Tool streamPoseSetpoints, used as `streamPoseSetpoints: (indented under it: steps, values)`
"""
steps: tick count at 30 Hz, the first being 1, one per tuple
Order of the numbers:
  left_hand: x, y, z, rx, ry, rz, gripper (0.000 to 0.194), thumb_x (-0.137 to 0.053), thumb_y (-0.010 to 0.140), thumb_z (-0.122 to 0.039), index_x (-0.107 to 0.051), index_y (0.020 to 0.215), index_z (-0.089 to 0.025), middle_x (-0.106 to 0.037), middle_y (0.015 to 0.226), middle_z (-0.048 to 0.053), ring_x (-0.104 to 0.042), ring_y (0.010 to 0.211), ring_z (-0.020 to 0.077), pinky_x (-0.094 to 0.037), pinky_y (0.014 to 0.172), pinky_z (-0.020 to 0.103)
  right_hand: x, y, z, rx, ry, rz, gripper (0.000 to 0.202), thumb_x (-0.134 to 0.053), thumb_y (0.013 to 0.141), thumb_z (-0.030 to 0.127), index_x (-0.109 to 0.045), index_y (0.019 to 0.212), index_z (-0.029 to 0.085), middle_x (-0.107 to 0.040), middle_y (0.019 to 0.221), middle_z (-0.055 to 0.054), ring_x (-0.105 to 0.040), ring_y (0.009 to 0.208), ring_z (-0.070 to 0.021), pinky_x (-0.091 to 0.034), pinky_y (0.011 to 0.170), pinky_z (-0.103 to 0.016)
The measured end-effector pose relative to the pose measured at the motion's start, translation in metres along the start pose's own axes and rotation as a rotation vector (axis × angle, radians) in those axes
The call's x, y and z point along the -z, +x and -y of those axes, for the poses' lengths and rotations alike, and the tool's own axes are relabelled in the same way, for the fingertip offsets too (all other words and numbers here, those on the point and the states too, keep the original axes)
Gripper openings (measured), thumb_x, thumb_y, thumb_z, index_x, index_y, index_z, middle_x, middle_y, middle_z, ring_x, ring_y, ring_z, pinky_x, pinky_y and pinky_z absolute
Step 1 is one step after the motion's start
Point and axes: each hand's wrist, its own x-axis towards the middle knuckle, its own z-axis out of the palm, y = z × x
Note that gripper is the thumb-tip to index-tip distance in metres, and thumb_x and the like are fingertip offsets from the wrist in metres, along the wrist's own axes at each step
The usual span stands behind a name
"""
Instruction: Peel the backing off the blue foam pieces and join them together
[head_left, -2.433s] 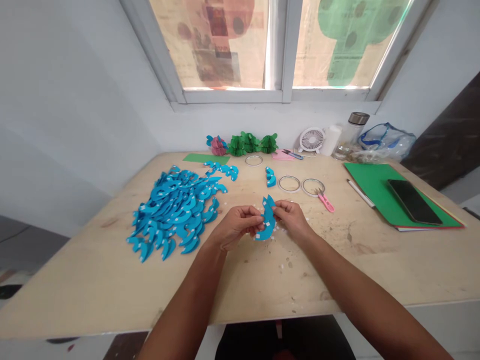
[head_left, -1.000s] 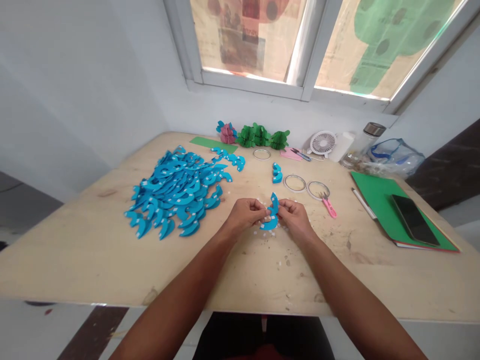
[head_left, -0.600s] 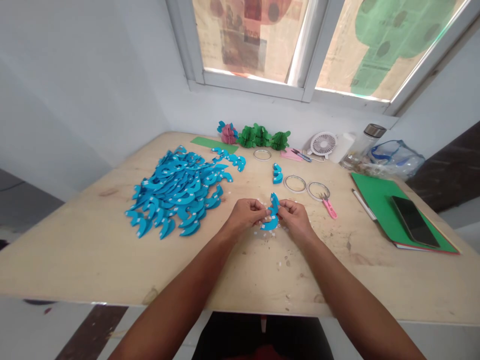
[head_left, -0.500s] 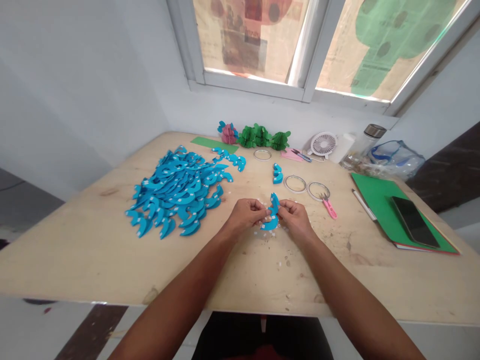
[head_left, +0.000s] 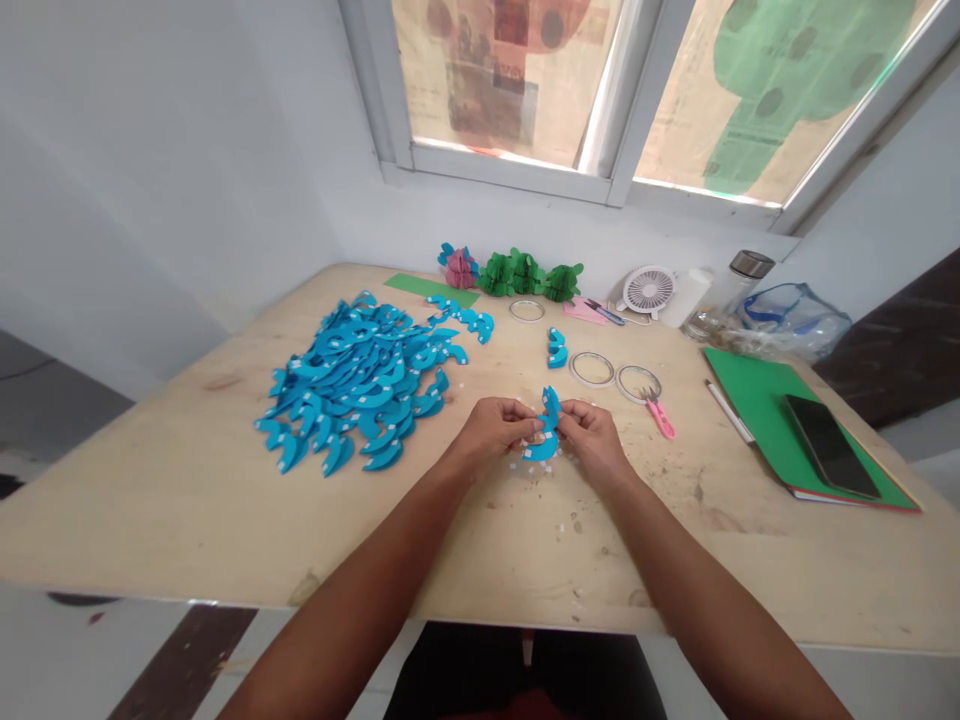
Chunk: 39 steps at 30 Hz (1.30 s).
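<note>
A curved blue paper piece (head_left: 545, 440) with small white tape squares is held just above the table between both hands. My left hand (head_left: 496, 428) pinches its left side with thumb and forefinger. At its right edge, my right hand (head_left: 589, 432) is closed on the same piece. Tiny white scraps (head_left: 547, 468) lie on the wood beneath. Another blue paper piece (head_left: 556, 348) rests a little beyond the hands. To the left spreads a big heap of similar blue paper pieces (head_left: 367, 370), many bearing white squares.
Tape rolls (head_left: 592, 369) and pink-handled scissors (head_left: 660, 415) lie right of the hands. Farther right, a phone (head_left: 831, 445) rests on a green folder (head_left: 757, 400). Green paper figures (head_left: 525, 272), a small fan (head_left: 649, 290) and a bottle (head_left: 739, 285) line the wall.
The view has shifted very slightly. Both hands keep hold of the blue paper piece in nearly the same place, with only small finger movement.
</note>
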Motion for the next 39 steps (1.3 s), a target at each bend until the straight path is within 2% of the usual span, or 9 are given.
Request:
streamPoseSetpoints:
  steps: [7, 13, 20, 27, 32, 39]
  values:
    - [0.0045, -0.0013, -0.0028, 0.007, -0.027, 0.067, 0.022, -0.072, 0.055, -0.029, -0.059, 0.058, -0.012, -0.055, 0.046, -0.002, -0.039, 0.038, 0.0042, -0.024, 0.037, 0.018, -0.0003, -0.0002, -0.0005, 0.022, -0.009, 0.018, 0.020, -0.066, 0.066, 0.037, -0.067, 0.069, 0.017, -0.059, 0.057, 0.001, -0.049, 0.051, -0.0102, -0.037, 0.049, -0.022]
    - [0.0082, 0.0028, 0.0039, 0.033, -0.113, 0.130, 0.025, -0.074, 0.053, -0.030, -0.058, 0.059, -0.012, -0.058, 0.051, 0.000, -0.049, 0.046, 0.0078, -0.033, 0.044, 0.020, 0.0005, -0.0003, -0.0012, 0.016, -0.006, 0.036, 0.022, -0.066, 0.066, 0.037, -0.067, 0.071, 0.016, -0.058, 0.056, 0.001, -0.050, 0.050, -0.0106, -0.038, 0.049, -0.022]
    - [0.0077, 0.0015, 0.0017, 0.065, -0.103, 0.104, 0.025, -0.075, 0.051, -0.030, -0.058, 0.058, -0.012, -0.058, 0.051, 0.000, -0.047, 0.044, 0.0069, -0.032, 0.043, 0.019, 0.0010, -0.0007, -0.0026, 0.022, -0.044, 0.037, 0.022, -0.064, 0.067, 0.037, -0.067, 0.072, 0.015, -0.057, 0.055, 0.001, -0.050, 0.050, -0.0109, -0.038, 0.050, -0.023]
    - [0.0067, -0.0006, -0.0036, 0.017, 0.008, 0.076, 0.022, -0.070, 0.056, -0.030, -0.056, 0.054, -0.013, -0.053, 0.044, -0.002, -0.041, 0.039, 0.0054, -0.028, 0.039, 0.019, -0.0001, -0.0012, -0.0028, 0.028, -0.076, 0.026, 0.024, -0.064, 0.068, 0.039, -0.065, 0.072, 0.016, -0.058, 0.057, 0.001, -0.051, 0.050, -0.0109, -0.038, 0.049, -0.023]
    - [0.0070, 0.0007, -0.0016, -0.021, 0.058, 0.102, 0.019, -0.067, 0.058, -0.027, -0.055, 0.052, -0.014, -0.052, 0.042, -0.003, -0.040, 0.038, 0.0053, -0.028, 0.039, 0.018, -0.0008, 0.0001, -0.0014, 0.027, -0.086, 0.000, 0.026, -0.064, 0.067, 0.041, -0.063, 0.076, 0.017, -0.059, 0.058, 0.001, -0.052, 0.050, -0.0122, -0.039, 0.048, -0.023]
    - [0.0061, -0.0019, -0.0048, -0.032, 0.108, 0.103, 0.018, -0.066, 0.058, -0.026, -0.055, 0.052, -0.014, -0.051, 0.041, -0.004, -0.040, 0.038, 0.0054, -0.028, 0.039, 0.019, -0.0021, -0.0029, 0.0026, 0.172, -0.163, -0.097, 0.027, -0.063, 0.068, 0.033, -0.049, 0.087, 0.020, -0.059, 0.063, 0.002, -0.050, 0.051, -0.0109, -0.037, 0.049, -0.022]
